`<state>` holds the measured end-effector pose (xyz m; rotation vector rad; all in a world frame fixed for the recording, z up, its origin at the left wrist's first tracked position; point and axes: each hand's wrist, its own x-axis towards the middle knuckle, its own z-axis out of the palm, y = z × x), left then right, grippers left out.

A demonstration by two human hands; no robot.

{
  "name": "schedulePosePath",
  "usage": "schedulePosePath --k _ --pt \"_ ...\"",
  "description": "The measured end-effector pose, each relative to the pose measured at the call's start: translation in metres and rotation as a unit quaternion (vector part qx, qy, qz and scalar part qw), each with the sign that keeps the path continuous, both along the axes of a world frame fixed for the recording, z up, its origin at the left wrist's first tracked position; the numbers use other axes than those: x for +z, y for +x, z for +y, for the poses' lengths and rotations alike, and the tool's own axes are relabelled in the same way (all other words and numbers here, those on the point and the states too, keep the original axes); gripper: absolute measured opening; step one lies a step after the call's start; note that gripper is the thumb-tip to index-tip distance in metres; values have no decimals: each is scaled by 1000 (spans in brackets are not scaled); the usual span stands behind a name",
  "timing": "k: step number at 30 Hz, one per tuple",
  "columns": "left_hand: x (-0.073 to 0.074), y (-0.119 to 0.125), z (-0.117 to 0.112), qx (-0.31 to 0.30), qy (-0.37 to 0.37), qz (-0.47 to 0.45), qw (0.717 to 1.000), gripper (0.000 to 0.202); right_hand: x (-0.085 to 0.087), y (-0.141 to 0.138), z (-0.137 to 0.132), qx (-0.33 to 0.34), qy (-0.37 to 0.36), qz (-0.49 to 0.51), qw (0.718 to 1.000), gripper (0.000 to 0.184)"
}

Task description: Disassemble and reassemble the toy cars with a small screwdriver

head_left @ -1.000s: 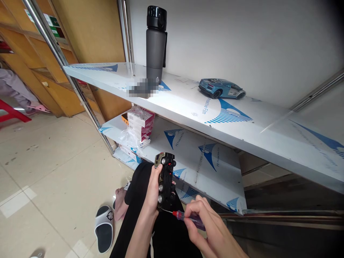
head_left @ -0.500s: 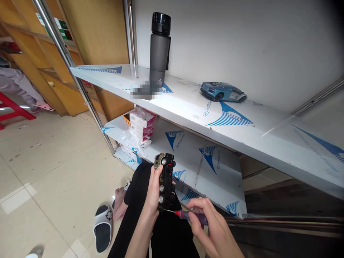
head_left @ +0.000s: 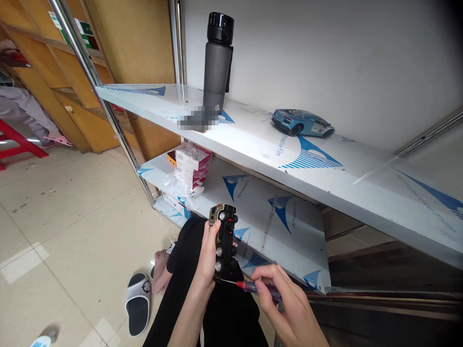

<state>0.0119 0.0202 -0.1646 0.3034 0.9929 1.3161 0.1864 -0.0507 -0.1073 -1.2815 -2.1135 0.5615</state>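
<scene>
Left hand (head_left: 207, 255) closed around black toy truck (head_left: 226, 236), held on end above the knee, wheels facing out. Right hand (head_left: 285, 303) grips screwdriver (head_left: 255, 287), tip right at the truck's lower end.
</scene>
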Motion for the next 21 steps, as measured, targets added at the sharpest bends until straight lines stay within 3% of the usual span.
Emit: schedulePosePath --k 3,7,10,13,17,21 --pt "1 -2 0 1 -3 1 1000 45 0 -1 0 6 17 -3 1000 17" --pt "5 -5 0 10 -5 14 1000 43 -1 0 0 -11 -47 3 999 16" --pt "8 -5 0 11 -8 17 1000 46 -2 -1 0 -6 -20 6 1000 14" --pt "9 -5 -1 25 -5 24 999 46 -3 -2 0 -39 -41 9 998 23" --pt "6 -4 -1 13 -9 19 1000 47 -3 -3 -1 -44 4 14 999 19" --pt "4 -2 -1 4 -3 17 1000 46 -6 -3 -3 -65 -21 30 997 24"
